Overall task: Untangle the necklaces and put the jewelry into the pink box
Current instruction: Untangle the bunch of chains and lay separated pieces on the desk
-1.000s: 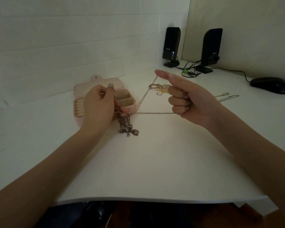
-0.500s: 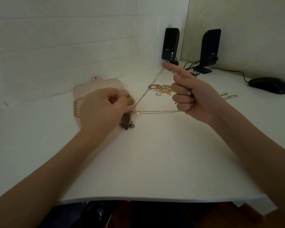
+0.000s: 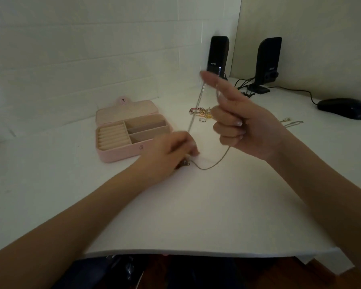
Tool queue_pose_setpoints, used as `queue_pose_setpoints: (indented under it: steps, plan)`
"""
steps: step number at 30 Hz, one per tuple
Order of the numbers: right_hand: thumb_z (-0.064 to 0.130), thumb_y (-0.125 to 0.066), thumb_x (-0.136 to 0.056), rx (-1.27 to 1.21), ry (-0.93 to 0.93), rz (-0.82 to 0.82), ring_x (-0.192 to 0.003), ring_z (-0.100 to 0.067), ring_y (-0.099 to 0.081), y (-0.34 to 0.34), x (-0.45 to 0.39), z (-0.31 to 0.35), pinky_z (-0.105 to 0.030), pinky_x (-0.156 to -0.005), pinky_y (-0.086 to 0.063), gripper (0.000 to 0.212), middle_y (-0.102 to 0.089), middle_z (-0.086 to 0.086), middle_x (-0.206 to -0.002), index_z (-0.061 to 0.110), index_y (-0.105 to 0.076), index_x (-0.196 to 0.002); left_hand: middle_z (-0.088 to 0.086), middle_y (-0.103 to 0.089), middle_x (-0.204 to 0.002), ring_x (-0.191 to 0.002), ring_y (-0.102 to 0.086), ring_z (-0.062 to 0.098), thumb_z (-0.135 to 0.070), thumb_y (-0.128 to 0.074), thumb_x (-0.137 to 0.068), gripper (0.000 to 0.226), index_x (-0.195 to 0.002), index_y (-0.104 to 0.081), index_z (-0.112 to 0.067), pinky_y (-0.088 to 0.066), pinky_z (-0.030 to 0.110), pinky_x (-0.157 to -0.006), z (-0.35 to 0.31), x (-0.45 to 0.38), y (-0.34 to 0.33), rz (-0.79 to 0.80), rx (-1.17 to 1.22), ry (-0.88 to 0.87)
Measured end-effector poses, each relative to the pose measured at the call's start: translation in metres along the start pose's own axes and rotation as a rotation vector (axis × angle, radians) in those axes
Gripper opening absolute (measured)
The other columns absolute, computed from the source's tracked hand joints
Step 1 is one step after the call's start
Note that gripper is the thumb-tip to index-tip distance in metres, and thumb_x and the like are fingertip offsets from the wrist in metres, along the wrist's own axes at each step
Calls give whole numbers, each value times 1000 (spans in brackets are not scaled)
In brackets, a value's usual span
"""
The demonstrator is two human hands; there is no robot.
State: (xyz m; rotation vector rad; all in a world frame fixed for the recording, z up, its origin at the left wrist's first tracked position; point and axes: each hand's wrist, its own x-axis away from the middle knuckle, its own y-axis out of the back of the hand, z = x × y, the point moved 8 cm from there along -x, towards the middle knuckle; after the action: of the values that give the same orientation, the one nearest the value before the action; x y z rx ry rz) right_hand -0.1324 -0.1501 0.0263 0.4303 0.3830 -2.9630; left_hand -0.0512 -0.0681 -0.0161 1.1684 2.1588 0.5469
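Sagging now, chain (image 3: 215, 163) looped over raised right hand (image 3: 244, 126), left hand (image 3: 171, 153) lowered, pinching it.

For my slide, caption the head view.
Left hand pins tangled charms while right hand lifts a thin silver chain beside the open pink jewelry box.

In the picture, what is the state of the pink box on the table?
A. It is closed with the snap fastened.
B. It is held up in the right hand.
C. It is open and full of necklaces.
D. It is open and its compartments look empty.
D: the pink box rests on the table with its lid folded back, and its compartments show nothing inside.
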Motion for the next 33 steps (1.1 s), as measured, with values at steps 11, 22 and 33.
queue_pose_setpoints:
  steps: [11, 22, 33]
  plan:
    - [16, -43, -94, -68, 102, -432, -45, -7, -17, 42, 10, 22, -18, -40, -18, 27, -26, 5, -53, 18, -65, -108, -11, -47, -41, -33, -38, 2, -26, -53, -96, 31, -73, -60, -7, -30, 11, -34, 3, 0, 39, -271, 193, 151]
    - [9, -54, -96, 516, -392, -583, -54, -14, -62, 56, 17, -14, -23, -50, -53, 18, -59, -5, -67, 9, -68, -106, 12, -66, -67, -57, -66, 23, -30, -45, -99, 40, -75, -72, -12, -49, 24, -45, 13, 1, 31, -109, 727, 370]
    - [21, -78, -78, 1191, 173, -375, -66, -5, -46, -2, -4, -6, -11, -63, -37, 16, -56, 7, -73, 15, -64, -83, 10, -75, -84, -74, -72, 13, -26, -38, -103, 35, -92, -67, -12, -59, 26, -68, 20, 0, 22, -93, 757, 441]
